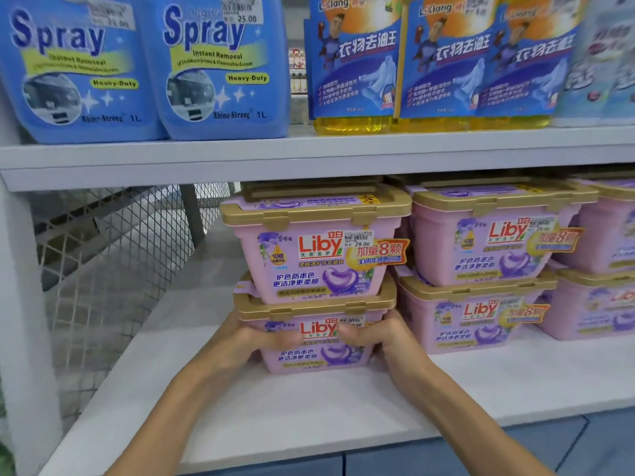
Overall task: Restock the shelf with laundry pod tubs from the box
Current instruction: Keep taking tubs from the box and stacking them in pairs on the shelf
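Two pink laundry pod tubs with gold lids stand stacked on the white shelf (309, 413). My left hand (251, 338) and my right hand (374, 334) grip the lower tub (319, 355) by its two sides, thumbs across its front face. The upper tub (316, 249) rests on its lid. The lower tub's base sits on the shelf board. To the right stand more stacked tubs of the same kind (481, 269), close beside the held stack. The box is out of view.
Wire mesh (113, 249) backs the bare left part of the shelf, and a white upright (20, 304) bounds it. The shelf above (309, 156) carries blue spray bottles (144, 67) and yellow detergent bottles (429, 63), leaving little height over the upper tub.
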